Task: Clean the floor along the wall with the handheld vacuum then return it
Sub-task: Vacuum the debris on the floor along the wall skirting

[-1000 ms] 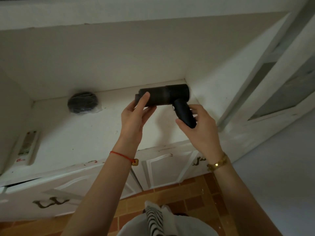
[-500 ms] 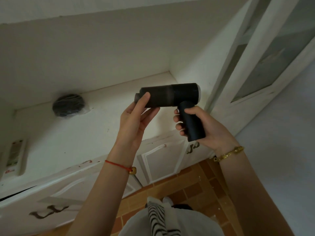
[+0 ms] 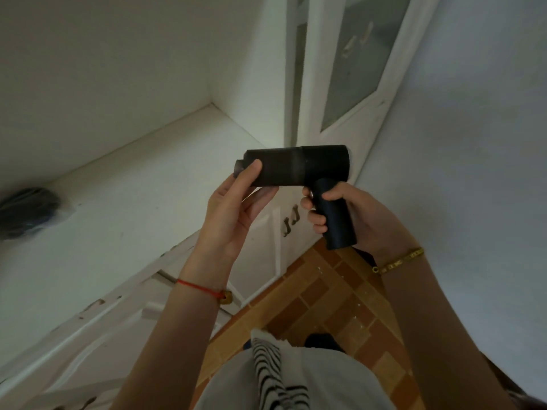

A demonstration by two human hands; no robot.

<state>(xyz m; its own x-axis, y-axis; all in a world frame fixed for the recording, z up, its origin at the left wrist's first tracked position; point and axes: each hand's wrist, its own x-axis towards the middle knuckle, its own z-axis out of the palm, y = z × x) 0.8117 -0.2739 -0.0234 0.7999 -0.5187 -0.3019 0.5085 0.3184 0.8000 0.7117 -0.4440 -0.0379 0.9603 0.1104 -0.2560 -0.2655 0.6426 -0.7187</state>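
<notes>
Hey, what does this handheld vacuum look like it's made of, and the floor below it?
Handheld vacuum: probably matte black plastic, its surface even and dull with no glare. Floor: seemingly glazed tile in a brick pattern, orange-brown rectangles with pale joint lines and small bright glints.

A white cabinet countertop [image 3: 133,208] carries a dark round bundle [image 3: 28,213] (wrapped in clear plastic) at far left; below, orange brick-patterned floor tiles [image 3: 334,300] meet the cabinet doors [image 3: 266,247].

- White counter [image 3: 142,220] fills the left of the frame.
- Dark round bundle [image 3: 26,211] in clear plastic lies on it, far left.
- Frosted-glass door [image 3: 355,69], upper right.
- Dark cabinet handles [image 3: 291,221], centre.
</notes>
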